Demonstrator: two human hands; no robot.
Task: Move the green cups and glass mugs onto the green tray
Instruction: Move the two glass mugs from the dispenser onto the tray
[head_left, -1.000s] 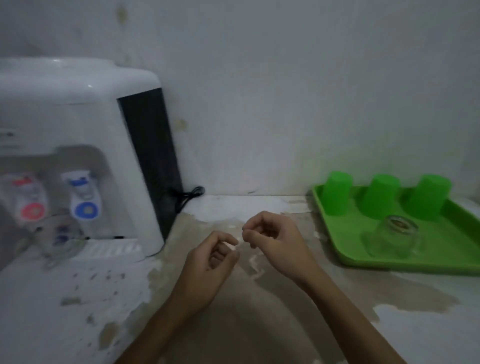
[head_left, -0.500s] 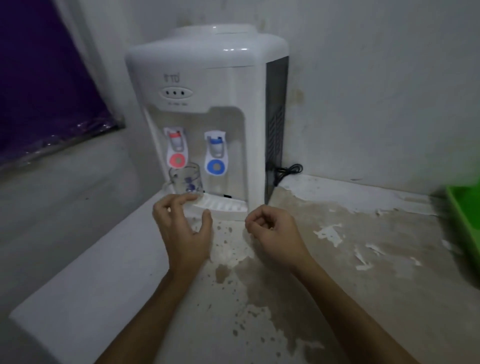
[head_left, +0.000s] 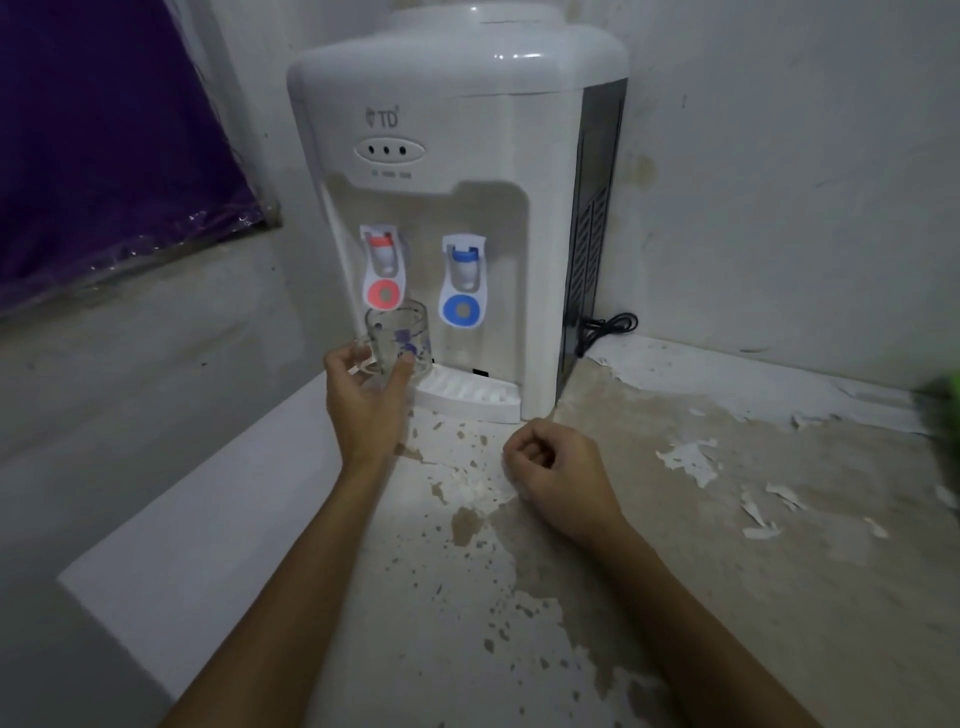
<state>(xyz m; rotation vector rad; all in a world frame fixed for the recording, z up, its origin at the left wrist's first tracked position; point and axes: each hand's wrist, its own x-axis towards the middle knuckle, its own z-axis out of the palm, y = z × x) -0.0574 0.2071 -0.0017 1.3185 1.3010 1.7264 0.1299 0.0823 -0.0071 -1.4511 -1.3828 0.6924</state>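
A clear glass mug with a blue print stands upright on the dispenser's drip tray, under the red tap. My left hand is wrapped around its lower part, thumb on the right side and fingers by the handle on the left. My right hand rests on the counter as a loose fist, holding nothing, to the right of and nearer than the mug. Only a blurred sliver of the green tray shows at the right edge. The green cups are out of view.
A white water dispenser with red and blue taps stands against the wall, its drip tray jutting forward. A black cord lies behind it to the right. The worn counter ends at a left edge. A purple-covered window is at upper left.
The view swung left from the tray to the dispenser. My left hand reached forward and closed around the glass mug. My right hand stayed curled on the counter.
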